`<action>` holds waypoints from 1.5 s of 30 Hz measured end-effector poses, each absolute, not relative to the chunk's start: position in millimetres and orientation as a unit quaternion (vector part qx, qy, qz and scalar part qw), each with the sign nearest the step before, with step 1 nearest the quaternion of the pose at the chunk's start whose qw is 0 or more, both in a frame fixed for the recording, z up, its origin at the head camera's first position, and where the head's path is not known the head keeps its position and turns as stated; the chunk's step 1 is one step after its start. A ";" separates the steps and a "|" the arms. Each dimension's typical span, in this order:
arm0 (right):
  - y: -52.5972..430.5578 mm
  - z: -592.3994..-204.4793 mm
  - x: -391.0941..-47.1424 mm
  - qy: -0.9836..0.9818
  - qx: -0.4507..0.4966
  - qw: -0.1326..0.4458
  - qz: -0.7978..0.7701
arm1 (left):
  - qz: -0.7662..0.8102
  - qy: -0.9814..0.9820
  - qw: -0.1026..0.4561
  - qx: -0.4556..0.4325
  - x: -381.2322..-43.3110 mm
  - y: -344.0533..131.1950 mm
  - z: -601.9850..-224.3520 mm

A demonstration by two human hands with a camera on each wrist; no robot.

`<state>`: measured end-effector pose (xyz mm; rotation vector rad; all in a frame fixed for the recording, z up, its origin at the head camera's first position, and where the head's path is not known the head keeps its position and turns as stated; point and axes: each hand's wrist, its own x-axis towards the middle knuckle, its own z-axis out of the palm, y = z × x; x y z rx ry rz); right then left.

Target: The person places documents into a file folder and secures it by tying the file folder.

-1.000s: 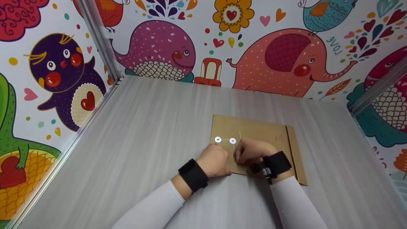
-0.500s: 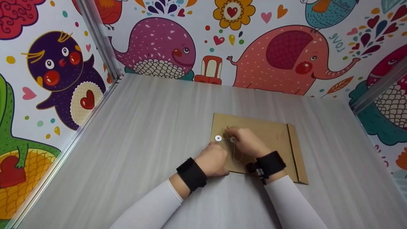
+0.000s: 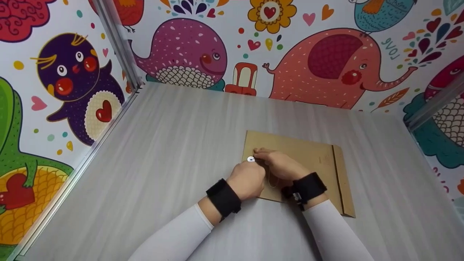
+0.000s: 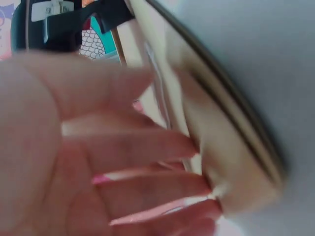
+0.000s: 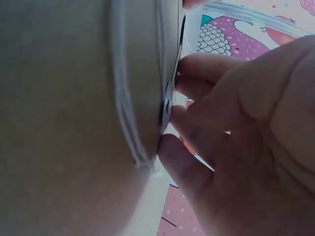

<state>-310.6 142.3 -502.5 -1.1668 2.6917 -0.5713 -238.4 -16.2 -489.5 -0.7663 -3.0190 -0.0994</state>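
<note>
A brown kraft string-tie envelope [image 3: 311, 154] lies flat on the table, its folded strip to the right. My left hand [image 3: 248, 179] is over its lower left part; in the left wrist view, the extended fingertips touch the paper, which bulges near its edge. My right hand [image 3: 284, 165] rests over the middle left, fingertips set around a white disc button [image 5: 167, 105]. Another white button [image 3: 251, 159] shows just left of those fingers. A thin white string [image 5: 125, 113] hangs in a loose loop beside the right hand, its knotted end free.
Grey wood-grain tabletop [image 3: 181, 137] surrounds the envelope. Printed cartoon walls [image 3: 290, 54] stand behind and at both sides, with a metal corner post [image 3: 121, 43] at the left. Black straps [image 3: 310, 186] circle both wrists.
My right hand has released the string lower down and moved up and left onto the button. My left hand has shifted from the envelope's left edge up and right, closer to the right hand.
</note>
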 end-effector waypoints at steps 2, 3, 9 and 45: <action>144.5 -501.6 -311.7 0.896 -0.390 0.075 -0.199 | -0.054 -0.971 0.023 -0.231 -240.7 -8.5 -490.0; 145.5 -501.5 -312.3 0.896 -0.387 0.076 -0.203 | -0.065 -0.971 0.026 -0.227 -241.7 -4.7 -490.4; 148.7 -500.7 -315.2 0.899 -0.357 0.100 -0.233 | -0.082 -0.973 0.052 -0.209 -243.6 12.6 -501.0; 158.2 -506.5 -327.2 0.862 -0.346 0.163 -0.332 | -0.082 -0.976 0.049 -0.196 -247.0 15.9 -505.0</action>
